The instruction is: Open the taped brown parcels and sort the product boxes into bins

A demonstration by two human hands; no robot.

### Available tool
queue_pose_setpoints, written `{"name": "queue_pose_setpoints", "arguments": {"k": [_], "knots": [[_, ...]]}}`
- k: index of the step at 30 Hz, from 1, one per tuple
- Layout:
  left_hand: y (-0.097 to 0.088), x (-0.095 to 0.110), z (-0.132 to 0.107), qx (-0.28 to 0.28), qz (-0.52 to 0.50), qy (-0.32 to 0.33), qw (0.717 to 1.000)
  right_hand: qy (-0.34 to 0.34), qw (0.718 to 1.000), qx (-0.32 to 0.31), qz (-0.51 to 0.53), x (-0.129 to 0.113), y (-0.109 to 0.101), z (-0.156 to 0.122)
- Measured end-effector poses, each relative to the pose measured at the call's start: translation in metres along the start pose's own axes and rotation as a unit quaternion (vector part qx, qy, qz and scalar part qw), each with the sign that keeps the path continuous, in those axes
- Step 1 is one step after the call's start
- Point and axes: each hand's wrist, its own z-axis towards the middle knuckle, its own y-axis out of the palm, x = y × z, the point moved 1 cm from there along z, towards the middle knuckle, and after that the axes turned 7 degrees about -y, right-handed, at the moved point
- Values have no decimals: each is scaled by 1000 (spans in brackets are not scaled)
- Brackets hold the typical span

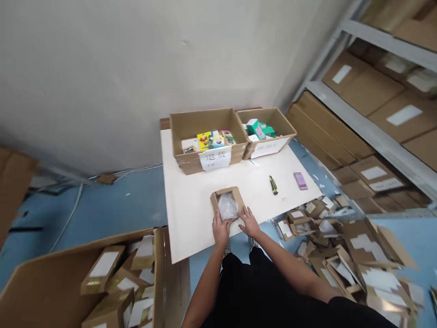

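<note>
A small cardboard box (214, 200) lies opened near the front edge of the white table, with whitish, semi-clear wrapping (228, 206) inside. My left hand (221, 228) grips its near left corner, fingers along the edge. On the near right corner, my right hand (250, 222) holds the box's side, fingers partly bent. What the wrapping covers cannot be made out. To the right on the tabletop lie a yellow-and-black box cutter (273, 185) and a purple, pixelated rectangular thing (300, 181).
Two cartons with handwritten labels, one of colourful small boxes (186, 164), one of green-and-white packs (269, 148), stand at the table's (184, 218) back. A large carton (44, 282) of parcels is at left. Opened boxes (344, 255) litter the floor at right, below loaded shelves (375, 132).
</note>
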Motion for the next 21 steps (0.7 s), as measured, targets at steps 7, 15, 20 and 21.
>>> {"name": "queue_pose_setpoints", "arguments": {"k": [7,15,20,21], "knots": [[-16,88,48,-22,-17,124,992,28,983,167,66,32,-88,1],[15,235,74,-35,-21,247,968,36,930,360,63,110,-208,-67],[102,354,44,-102,-5,341,934,152,900,404,65,201,-243,-167],[123,378,31,-127,-3,361,924,182,892,408,65,221,-247,-194]]}}
